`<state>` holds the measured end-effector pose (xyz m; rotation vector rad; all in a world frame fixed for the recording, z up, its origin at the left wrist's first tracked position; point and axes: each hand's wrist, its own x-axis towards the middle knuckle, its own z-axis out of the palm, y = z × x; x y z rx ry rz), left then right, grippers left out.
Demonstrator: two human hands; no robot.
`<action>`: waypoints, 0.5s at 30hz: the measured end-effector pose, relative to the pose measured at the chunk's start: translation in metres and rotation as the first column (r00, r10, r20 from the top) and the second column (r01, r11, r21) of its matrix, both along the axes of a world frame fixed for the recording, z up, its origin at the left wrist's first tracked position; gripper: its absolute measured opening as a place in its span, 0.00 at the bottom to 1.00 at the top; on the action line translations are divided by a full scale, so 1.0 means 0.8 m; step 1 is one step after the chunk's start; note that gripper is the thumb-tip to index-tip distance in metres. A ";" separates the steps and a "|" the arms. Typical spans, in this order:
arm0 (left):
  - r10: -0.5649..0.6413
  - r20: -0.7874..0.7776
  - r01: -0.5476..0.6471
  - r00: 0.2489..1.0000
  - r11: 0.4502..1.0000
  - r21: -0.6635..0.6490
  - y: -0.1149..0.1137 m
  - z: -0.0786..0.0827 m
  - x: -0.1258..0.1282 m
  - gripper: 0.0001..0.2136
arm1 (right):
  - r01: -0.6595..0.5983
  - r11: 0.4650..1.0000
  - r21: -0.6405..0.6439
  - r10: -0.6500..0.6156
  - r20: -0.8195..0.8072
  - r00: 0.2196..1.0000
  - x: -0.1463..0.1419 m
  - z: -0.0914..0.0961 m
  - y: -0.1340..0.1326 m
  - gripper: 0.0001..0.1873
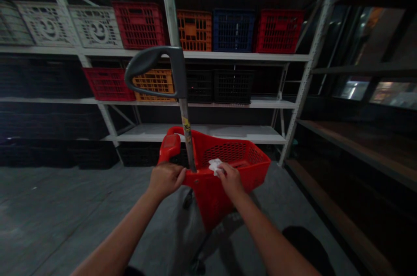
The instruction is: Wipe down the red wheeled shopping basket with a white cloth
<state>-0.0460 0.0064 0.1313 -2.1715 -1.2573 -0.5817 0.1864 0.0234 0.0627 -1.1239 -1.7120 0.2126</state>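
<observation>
The left hand [166, 179] is closed around the rim of a red plastic shopping cart [224, 152]. The right hand [230, 180], half-closed, grips a crumpled white tissue [215, 166] above the basket.

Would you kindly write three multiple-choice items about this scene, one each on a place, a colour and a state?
1. Where is the crumpled white tissue?
A) On the grey floor
B) At the near rim of the red plastic cart
C) On a shelf

2. Which colour is the crate just right of the orange plastic crate on the top shelf?
A) Blue
B) Black
C) White

3. How is the left hand placed?
A) Raised clear of everything
B) Holding a crate
C) Resting on the cart beside its grey metal pole

1: B, it lies at the rim under the right hand.
2: A, the blue plastic crate stands there.
3: C, its fingers curl over the cart's edge.
</observation>
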 end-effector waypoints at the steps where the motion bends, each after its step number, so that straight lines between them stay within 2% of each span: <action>1: -0.011 -0.003 0.011 1.000 1.000 0.008 0.001 0.000 0.000 0.17 | -0.046 0.999 0.029 0.047 -0.016 0.999 -0.018 0.010 -0.004 0.13; 4: -0.043 -0.007 0.043 0.999 0.999 0.021 0.004 -0.001 -0.004 0.16 | -0.209 0.973 0.100 0.205 0.043 0.978 -0.058 0.031 -0.007 0.19; 6: -0.070 -0.008 0.070 0.998 0.997 0.017 0.006 -0.002 -0.008 0.15 | -0.231 0.969 0.089 0.222 0.097 0.970 -0.060 0.029 -0.003 0.20; 9: -0.108 -0.006 0.108 0.994 0.994 0.001 0.010 -0.001 -0.016 0.15 | -0.123 0.992 0.015 0.120 0.147 0.982 -0.022 0.006 0.008 0.21; 12: -0.078 -0.025 0.078 0.997 0.997 -0.015 0.014 0.001 -0.020 0.16 | 0.077 0.996 -0.048 -0.067 0.181 0.981 0.030 -0.020 0.013 0.20; 14: -0.031 -0.045 0.030 0.998 0.999 -0.016 0.017 0.003 -0.020 0.18 | 0.200 0.977 -0.074 -0.187 0.157 0.970 0.043 -0.027 0.010 0.20; 15: -0.009 -0.050 0.008 0.999 1.000 -0.017 0.018 0.004 -0.019 0.18 | 0.217 0.973 -0.076 -0.205 0.135 0.969 0.040 -0.027 0.007 0.20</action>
